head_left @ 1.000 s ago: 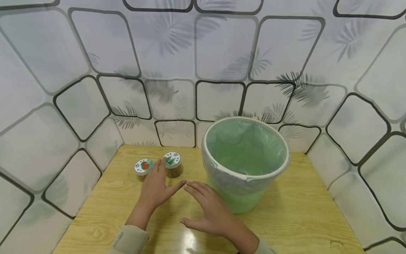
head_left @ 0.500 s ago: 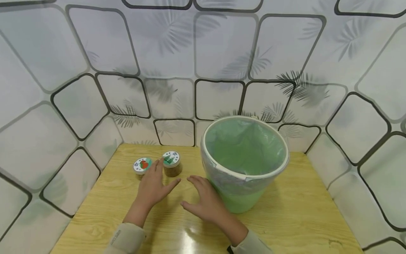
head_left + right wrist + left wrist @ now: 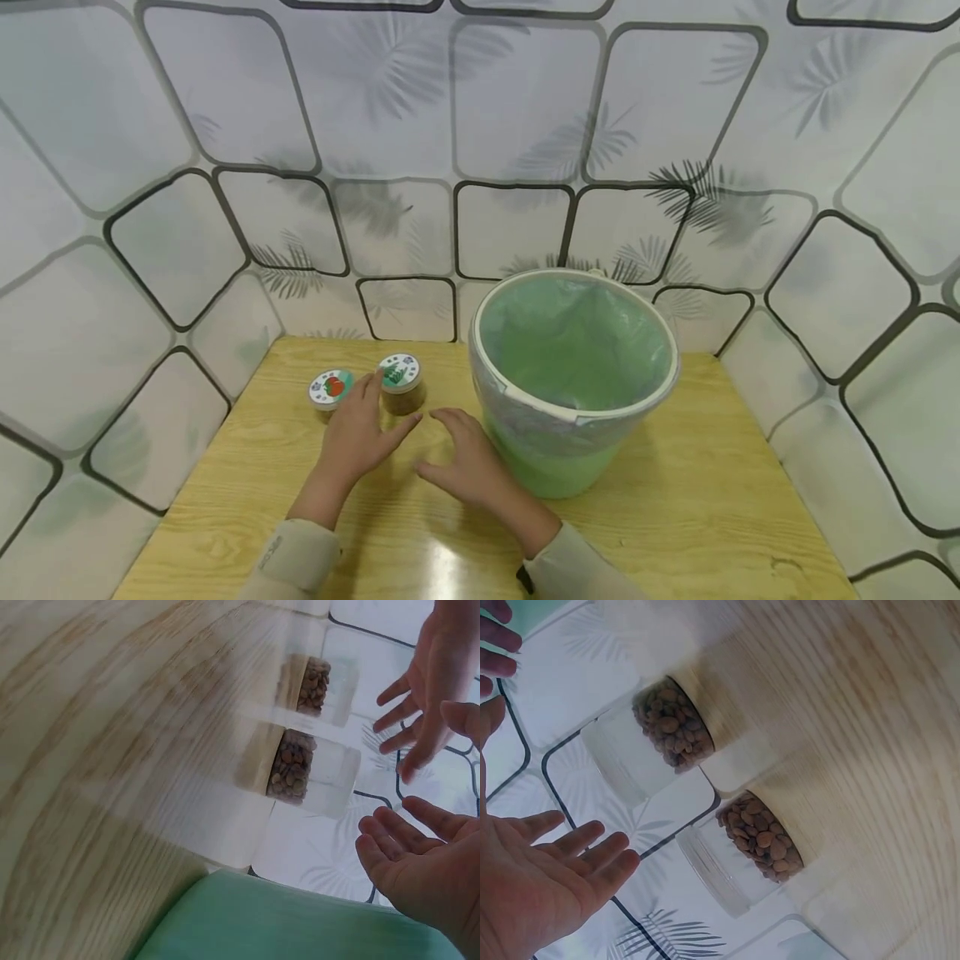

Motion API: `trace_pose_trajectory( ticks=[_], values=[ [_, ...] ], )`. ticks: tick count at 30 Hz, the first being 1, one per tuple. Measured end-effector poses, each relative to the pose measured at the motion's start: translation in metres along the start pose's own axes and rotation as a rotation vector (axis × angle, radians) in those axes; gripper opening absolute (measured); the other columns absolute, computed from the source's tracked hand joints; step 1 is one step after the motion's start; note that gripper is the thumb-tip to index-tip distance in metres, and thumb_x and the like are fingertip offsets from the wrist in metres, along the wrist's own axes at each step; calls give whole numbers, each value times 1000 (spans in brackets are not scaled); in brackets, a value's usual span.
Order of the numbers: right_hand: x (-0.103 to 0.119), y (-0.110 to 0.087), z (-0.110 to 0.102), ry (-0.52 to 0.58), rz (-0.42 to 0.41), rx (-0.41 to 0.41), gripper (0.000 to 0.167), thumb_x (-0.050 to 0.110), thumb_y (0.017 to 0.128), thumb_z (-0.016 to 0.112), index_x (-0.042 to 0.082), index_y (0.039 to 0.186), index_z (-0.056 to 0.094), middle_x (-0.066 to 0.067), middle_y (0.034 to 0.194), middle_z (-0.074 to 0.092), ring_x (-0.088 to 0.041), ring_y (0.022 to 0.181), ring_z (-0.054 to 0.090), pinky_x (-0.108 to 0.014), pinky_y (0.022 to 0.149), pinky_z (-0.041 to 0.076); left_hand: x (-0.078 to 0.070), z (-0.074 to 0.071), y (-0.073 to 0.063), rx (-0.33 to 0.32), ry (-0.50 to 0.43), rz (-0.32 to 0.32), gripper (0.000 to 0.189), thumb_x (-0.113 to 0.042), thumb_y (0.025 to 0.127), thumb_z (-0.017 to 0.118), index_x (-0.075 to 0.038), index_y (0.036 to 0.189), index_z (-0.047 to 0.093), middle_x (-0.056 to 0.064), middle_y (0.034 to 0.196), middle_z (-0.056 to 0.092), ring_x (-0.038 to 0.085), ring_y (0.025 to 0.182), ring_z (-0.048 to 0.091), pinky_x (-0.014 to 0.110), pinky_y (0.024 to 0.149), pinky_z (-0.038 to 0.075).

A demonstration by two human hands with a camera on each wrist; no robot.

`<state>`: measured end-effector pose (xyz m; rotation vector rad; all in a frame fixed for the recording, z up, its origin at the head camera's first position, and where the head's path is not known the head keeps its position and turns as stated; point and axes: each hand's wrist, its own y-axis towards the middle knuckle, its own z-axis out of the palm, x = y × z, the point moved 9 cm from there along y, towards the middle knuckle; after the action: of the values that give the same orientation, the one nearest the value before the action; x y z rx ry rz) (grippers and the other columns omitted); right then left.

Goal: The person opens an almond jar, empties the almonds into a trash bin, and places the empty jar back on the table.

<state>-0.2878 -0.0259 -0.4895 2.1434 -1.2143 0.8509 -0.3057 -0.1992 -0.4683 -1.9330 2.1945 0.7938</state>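
Note:
Two clear jars with printed lids stand side by side: one has a tomato-pattern lid (image 3: 331, 388), the other a green-leaf lid (image 3: 400, 372). Brown pebble-like pieces (image 3: 671, 724) fill the lower part of the leaf-lid jar (image 3: 330, 776), and similar pieces (image 3: 761, 840) lie in the tomato-lid jar. My left hand (image 3: 356, 433) holds nothing; its straight fingers overlap the gap between the jars in the head view, thumb spread to the right. My right hand (image 3: 468, 462), also holding nothing, is in front of the bucket, fingers loosely bent and thumb apart, pointing at the leaf-lid jar.
A large green bucket (image 3: 555, 475) with a white rim and a plastic liner stands right of the jars, close to my right hand. The wooden table (image 3: 697, 500) meets patterned wall covering (image 3: 517, 233) at its back and sides.
My right hand has moved forward and slightly left, closer to the leaf-lid jar. My left hand has stayed nearly in place, and the head view has shifted a little.

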Motion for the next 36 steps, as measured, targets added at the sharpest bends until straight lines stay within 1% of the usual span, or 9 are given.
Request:
trace_pose_trajectory(
  ticks=[4,9,15,18,23,29,33,36],
  values=[
    [-2,6,5,31,13,4,80,52,94,77,11,156,50,-8,158,52,-33,147,50,-57,114,50,1,-3,2,-5,-9,-11,101,-64,96,69,4,163,35,34,156,47,54,138,54,68,105,52],
    [-3,11,7,58,21,-1,79,47,93,80,9,155,51,-10,157,53,-35,145,52,-57,113,50,1,-1,3,21,-27,-29,99,-66,97,67,3,162,37,34,157,46,54,140,53,70,105,50],
    [-8,16,12,54,62,22,84,53,92,79,8,157,48,-11,160,51,-35,146,52,-57,113,50,5,0,2,32,-38,-56,96,-66,99,63,4,161,39,34,158,46,55,139,53,70,104,51],
    [-8,20,13,43,62,24,85,52,92,78,6,157,48,-11,160,50,-35,146,51,-57,114,50,7,0,4,35,-44,-60,97,-67,100,62,3,162,38,33,158,45,55,139,53,70,103,51],
    [-9,28,15,32,73,16,86,51,93,78,4,158,46,-12,161,49,-34,147,50,-56,115,49,10,-2,8,49,-67,-66,98,-69,100,60,3,163,37,33,160,43,55,143,49,73,105,49],
    [-12,35,13,61,103,-21,89,49,92,81,3,159,45,-16,159,49,-36,145,52,-56,115,49,16,-5,11,61,-102,-100,97,-69,101,58,4,162,36,32,161,42,55,146,45,74,108,46],
    [-18,41,12,69,129,-46,88,47,91,82,4,158,45,-16,157,51,-37,142,54,-56,114,50,17,-8,14,70,-113,-108,97,-69,101,57,4,162,35,31,162,41,54,146,45,73,106,48],
    [-21,47,16,58,135,-29,89,48,92,82,5,160,43,-15,159,49,-36,144,53,-55,115,50,16,-11,16,72,-108,-103,96,-67,102,57,5,162,35,31,162,41,55,144,47,73,104,49]
  ],
)
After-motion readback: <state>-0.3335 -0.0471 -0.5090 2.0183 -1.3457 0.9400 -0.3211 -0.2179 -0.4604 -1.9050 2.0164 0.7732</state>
